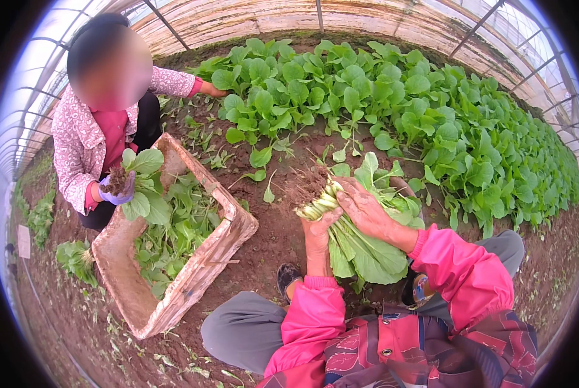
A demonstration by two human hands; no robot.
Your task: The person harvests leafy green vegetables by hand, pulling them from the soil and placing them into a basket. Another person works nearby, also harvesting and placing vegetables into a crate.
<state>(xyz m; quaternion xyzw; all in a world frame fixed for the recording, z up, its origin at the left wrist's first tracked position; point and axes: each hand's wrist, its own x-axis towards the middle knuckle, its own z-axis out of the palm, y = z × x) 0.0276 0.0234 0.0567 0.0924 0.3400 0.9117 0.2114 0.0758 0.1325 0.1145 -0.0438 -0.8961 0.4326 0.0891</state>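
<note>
A bunch of leafy greens is held between my two hands in front of my knees. Its pale stem ends lie side by side, with muddy roots pointing up and to the left, and the leaves hang toward me. My left hand grips the stems from below, its thumb across them. My right hand presses on the bunch from the right, its fingers laid over the stems near the roots. Behind my right hand are more loose leaves, partly hiding a dark rounded edge.
At left stands a worn, mud-stained crate holding leafy greens. Behind it a co-worker in a patterned jacket holds a rooted plant in a gloved hand and reaches into the planted bed. Pulled greens lie left of the crate.
</note>
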